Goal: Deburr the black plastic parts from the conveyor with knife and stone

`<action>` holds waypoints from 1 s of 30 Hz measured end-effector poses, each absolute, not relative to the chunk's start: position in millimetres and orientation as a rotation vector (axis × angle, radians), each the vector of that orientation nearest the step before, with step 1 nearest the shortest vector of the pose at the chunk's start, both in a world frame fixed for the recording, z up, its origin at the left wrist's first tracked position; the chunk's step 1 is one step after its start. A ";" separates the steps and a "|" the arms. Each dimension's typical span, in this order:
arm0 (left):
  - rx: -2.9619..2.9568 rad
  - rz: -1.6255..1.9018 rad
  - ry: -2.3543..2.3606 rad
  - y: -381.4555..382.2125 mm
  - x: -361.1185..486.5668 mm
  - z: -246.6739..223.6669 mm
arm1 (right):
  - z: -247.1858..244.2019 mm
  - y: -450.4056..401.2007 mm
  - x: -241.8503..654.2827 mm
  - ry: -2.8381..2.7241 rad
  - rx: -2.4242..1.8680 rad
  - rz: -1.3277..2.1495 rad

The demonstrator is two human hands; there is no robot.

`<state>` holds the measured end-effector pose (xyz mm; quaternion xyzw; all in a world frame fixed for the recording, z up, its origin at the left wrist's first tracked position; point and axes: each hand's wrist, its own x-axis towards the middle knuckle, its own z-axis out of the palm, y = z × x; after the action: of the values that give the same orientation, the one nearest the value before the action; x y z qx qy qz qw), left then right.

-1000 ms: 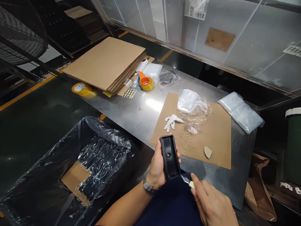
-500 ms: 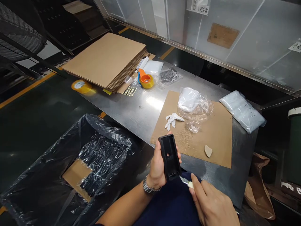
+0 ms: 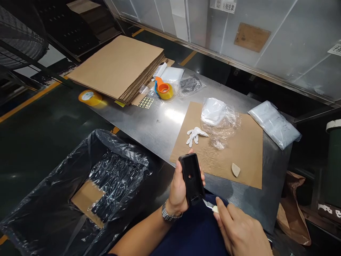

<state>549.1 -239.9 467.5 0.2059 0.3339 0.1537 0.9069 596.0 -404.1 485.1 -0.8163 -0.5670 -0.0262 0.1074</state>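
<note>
My left hand (image 3: pixel 179 188) is wrapped round a black rectangular case (image 3: pixel 191 177), its hollow side turned up toward me and a small hole showing in its floor. A metal watch sits on that wrist. In my right hand (image 3: pixel 239 227) is a knife (image 3: pixel 209 205) with a pale handle; its short pointed blade is at the lower right corner of the case. Whether the blade touches the case I cannot tell. Beyond my hands a cardboard sheet (image 3: pixel 247 149) lies on the metal table, bearing a white glove (image 3: pixel 195 136) and a small beige piece (image 3: pixel 236 170).
Crumpled clear plastic (image 3: pixel 220 122) lies on the cardboard sheet. A bagged packet (image 3: pixel 275 124) is at the right. Stacked cardboard (image 3: pixel 117 67), a tape dispenser (image 3: pixel 164 90) and a tape roll (image 3: pixel 90 97) occupy the far left. A bin lined with black plastic (image 3: pixel 53 192) stands left of the table.
The view has shifted very slightly. Both hands keep nearly the same pose, with the blade still at the lower corner of the case.
</note>
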 end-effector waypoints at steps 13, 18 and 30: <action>0.492 0.328 0.735 -245.7 546.9 467.3 | 484.1 -410.9 595.5 -1.711 -2.453 0.044; 0.518 0.298 0.734 -247.6 546.2 465.8 | 486.9 -408.9 595.0 -1.693 -2.472 0.024; 0.505 0.193 0.845 -246.1 550.3 463.1 | 480.7 -415.7 594.3 -1.768 -2.528 -0.012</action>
<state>550.3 -246.1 463.1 0.2421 0.4051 0.0927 0.8768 594.3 -415.7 480.7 -0.8192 -0.5728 -0.0040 0.0281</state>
